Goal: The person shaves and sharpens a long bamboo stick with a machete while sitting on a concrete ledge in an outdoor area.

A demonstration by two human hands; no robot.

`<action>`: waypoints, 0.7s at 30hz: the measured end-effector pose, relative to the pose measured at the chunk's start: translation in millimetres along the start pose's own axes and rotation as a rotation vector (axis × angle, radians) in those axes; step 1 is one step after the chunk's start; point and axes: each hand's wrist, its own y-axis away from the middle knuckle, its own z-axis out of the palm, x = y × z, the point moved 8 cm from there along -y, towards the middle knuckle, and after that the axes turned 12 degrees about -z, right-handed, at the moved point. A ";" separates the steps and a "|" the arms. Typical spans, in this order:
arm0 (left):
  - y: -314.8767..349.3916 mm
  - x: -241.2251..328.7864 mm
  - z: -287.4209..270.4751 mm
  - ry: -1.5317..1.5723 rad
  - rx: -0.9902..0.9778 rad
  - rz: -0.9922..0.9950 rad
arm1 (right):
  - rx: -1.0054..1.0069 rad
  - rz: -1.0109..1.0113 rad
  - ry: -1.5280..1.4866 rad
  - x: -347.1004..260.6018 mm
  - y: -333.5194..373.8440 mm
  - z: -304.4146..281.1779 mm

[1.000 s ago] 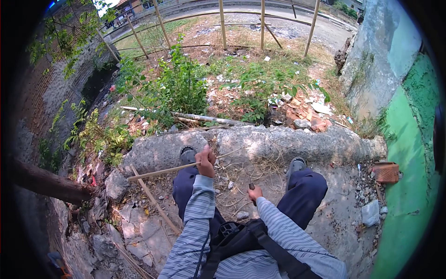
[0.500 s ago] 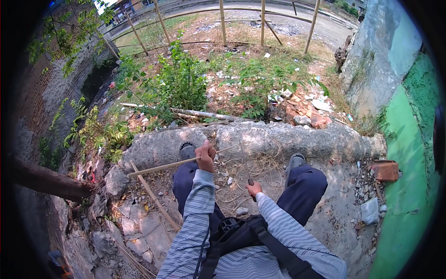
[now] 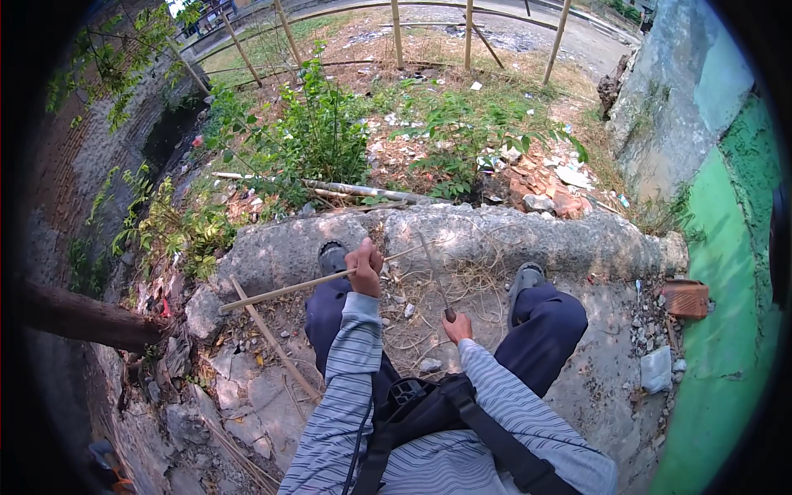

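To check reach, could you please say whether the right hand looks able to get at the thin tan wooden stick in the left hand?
Probably yes: nothing visible blocks the right hand from the stick, though it holds a slim dark-handled knife.

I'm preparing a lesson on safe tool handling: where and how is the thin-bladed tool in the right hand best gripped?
Probably by its dark handle, approached from the person's side, fingers wrapped around it, as the right hand does: the handle lies toward the body, while the long, thin blade points away.
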 end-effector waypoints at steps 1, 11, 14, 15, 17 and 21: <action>-0.8 -0.1 -3.0 0.007 -0.004 0.005 | -0.012 0.003 -0.007 -1.7 0.0 1.4; -6.4 -2.2 25.1 0.030 -0.045 0.011 | 0.001 0.243 -0.025 118.9 -28.6 43.4; 0.9 5.6 -0.3 -0.003 -0.017 0.023 | -0.123 0.364 -0.185 88.4 -12.4 59.8; 0.3 6.8 0.3 0.000 -0.024 0.033 | -0.204 0.408 -0.303 83.5 -9.9 67.7; 0.8 7.3 -3.9 -0.010 -0.017 0.039 | -0.222 0.418 -0.456 67.7 -2.2 71.3; 0.9 6.3 -2.6 -0.013 -0.033 0.027 | -0.157 0.371 -0.469 61.7 1.2 63.7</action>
